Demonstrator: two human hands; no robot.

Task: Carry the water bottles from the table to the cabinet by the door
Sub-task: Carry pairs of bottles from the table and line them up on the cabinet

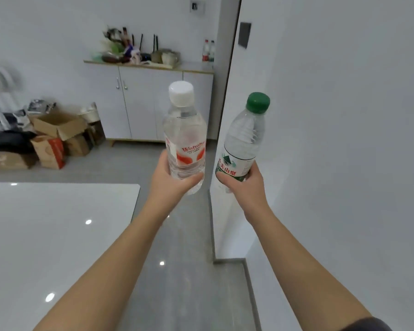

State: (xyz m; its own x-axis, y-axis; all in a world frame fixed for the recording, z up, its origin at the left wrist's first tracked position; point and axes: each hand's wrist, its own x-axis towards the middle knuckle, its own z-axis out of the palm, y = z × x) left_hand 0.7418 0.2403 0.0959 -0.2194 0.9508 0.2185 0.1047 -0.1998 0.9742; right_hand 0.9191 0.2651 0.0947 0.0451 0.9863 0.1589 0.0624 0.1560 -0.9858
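My left hand (171,180) grips a clear water bottle with a white cap and red label (184,130) around its lower part, held upright. My right hand (245,185) grips a second water bottle with a green cap and green label (243,139), tilted slightly to the right. Both bottles are held out in front of me above the grey floor. Ahead stands the white cabinet (141,101) with a wooden top edge. Two more water bottles (208,51) stand on its right end. The glossy white table (46,235) lies at my lower left.
Cluttered items, among them bags, cups and dark sticks (134,51), fill the cabinet top's left and middle. Cardboard boxes and bags (50,139) are piled on the floor left of the cabinet. A white wall corner (227,139) juts out on my right.
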